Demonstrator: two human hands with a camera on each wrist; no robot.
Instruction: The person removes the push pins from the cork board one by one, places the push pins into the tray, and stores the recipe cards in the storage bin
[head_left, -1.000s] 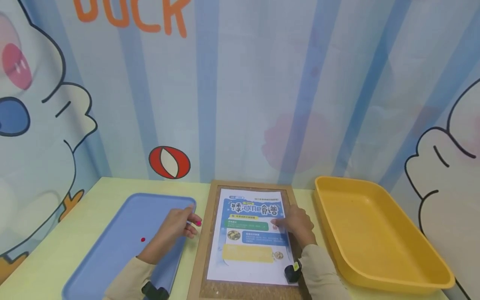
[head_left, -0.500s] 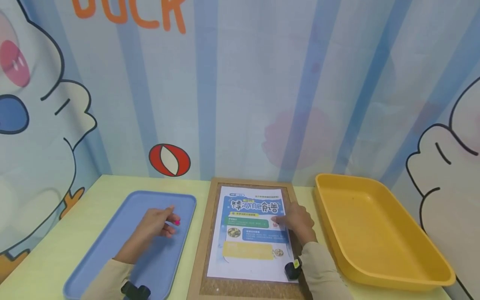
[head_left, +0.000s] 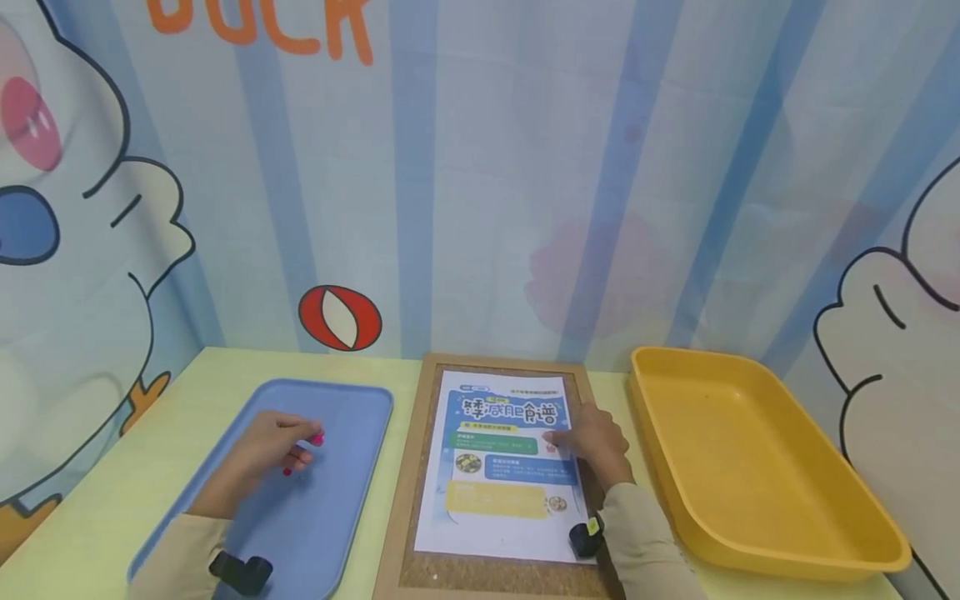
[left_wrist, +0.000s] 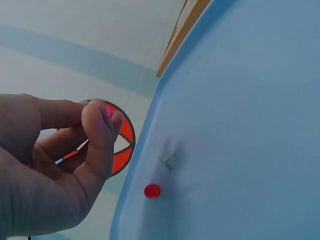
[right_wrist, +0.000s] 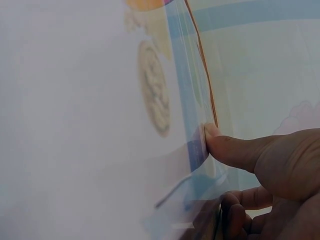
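My left hand point(head_left: 266, 450) is over the blue tray point(head_left: 337, 517), pinching a small pink pushpin point(left_wrist: 110, 112) between thumb and forefinger. On the tray under that hand lies a red pushpin point(left_wrist: 152, 191), partly covered by the fingers in the head view. A printed paper sheet point(head_left: 502, 533) with Chinese lettering lies on a wood-framed corkboard point(head_left: 465, 577). My right hand point(head_left: 597, 442) grips the board's right edge, its thumb point(right_wrist: 235, 150) on the sheet's margin and its fingers point(right_wrist: 237, 210) curled at the frame's outer side, partly hidden.
An empty-looking deep yellow tray point(head_left: 750, 467) stands right of the corkboard. All of these sit on a pale yellow table point(head_left: 225, 367). A cartoon-printed cloth backdrop point(head_left: 495, 183) rises straight behind the table's far edge.
My left hand has moved left, from beside the corkboard's frame to over the blue tray near the red pushpin, carrying the pink pushpin. The right hand and the sheet have stayed put.
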